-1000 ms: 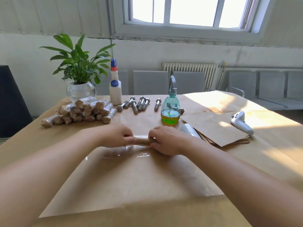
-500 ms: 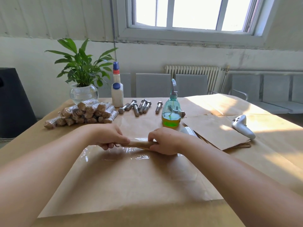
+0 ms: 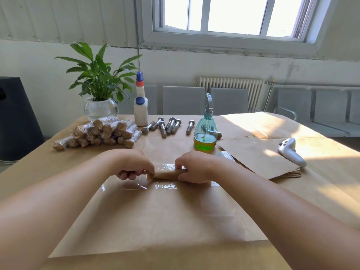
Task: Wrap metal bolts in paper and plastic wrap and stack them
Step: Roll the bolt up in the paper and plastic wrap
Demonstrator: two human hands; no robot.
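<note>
Paper-wrapped bolt [image 3: 167,174] — gripped between left hand [image 3: 130,165] and right hand [image 3: 194,167]; roll taut over plastic wrap [image 3: 165,185] (avoid slack).

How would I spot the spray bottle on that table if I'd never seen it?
Start at the window, drop to the paper-covered table. The spray bottle stands just right of the loose bolts. Unlike the white glue bottle, it is clear teal with yellow-green liquid at the bottom.
</note>
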